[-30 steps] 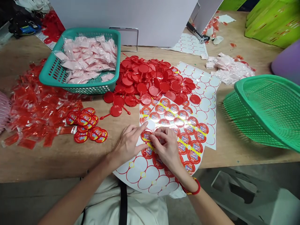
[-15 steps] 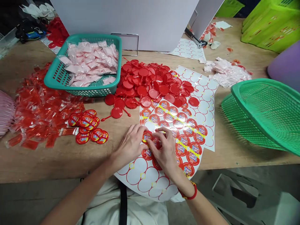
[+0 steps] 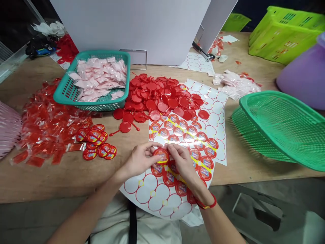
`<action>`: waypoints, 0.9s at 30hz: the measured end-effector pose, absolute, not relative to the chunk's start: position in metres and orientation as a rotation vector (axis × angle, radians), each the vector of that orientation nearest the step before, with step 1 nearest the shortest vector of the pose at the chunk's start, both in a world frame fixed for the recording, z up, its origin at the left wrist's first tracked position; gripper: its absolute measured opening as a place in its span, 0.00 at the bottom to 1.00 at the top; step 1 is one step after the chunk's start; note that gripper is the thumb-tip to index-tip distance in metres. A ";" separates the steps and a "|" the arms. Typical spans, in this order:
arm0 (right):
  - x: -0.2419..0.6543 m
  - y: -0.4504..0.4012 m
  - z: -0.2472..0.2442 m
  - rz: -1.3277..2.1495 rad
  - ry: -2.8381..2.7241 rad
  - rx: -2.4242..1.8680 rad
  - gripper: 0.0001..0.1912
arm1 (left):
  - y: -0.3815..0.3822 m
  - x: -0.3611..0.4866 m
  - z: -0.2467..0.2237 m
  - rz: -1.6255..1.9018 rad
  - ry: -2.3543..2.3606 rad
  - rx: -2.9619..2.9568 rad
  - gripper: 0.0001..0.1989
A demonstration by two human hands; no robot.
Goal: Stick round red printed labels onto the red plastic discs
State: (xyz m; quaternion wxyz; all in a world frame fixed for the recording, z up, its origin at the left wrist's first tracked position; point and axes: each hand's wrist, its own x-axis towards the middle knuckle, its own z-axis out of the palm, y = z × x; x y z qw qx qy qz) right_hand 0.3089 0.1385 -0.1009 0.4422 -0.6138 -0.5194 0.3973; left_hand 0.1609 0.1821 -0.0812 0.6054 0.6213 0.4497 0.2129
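Observation:
Over the sticker sheet (image 3: 147, 189), both hands are at a round red disc (image 3: 161, 156) with a printed label on its face. My left hand (image 3: 142, 158) grips the disc from the left, the thumb lying on its face. At the disc's upper right edge, the fingers of my right hand (image 3: 182, 164) are closed in a pinch; they partly hide that edge. Red and yellow round stickers fill the sheet's middle, while its near end has bare white circles. Left of my hands lies a small pile of labelled discs (image 3: 94, 137).
Plain red discs with thin handles (image 3: 152, 96) are heaped behind the sheet. A teal basket (image 3: 63, 96) holds pink-white packets, beside many red sachets (image 3: 50, 125). At right stand a green basket (image 3: 274, 128), a purple container (image 3: 302, 74) and a yellow-green crate (image 3: 281, 37).
The labelled disc now shows its face between my hands, raised off the sheet. My left hand has shifted slightly down and left, and the fingers of both hands have moved. The view has tilted slightly.

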 end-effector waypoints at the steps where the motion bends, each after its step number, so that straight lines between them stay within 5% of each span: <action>1: 0.310 0.137 -0.101 1.087 -1.229 -1.471 0.17 | 0.182 0.161 -0.081 0.542 1.034 1.270 0.14; 8: 0.314 0.128 -0.105 1.246 -1.188 -1.204 0.08 | 0.175 0.167 -0.081 0.747 1.036 0.739 0.21; 20: 0.291 0.128 -0.101 0.676 -1.597 -1.343 0.08 | 0.140 0.168 -0.083 0.995 1.148 1.207 0.10; 27: 0.295 0.131 -0.105 0.807 -1.707 -1.456 0.07 | 0.170 0.126 -0.074 0.859 1.444 1.541 0.06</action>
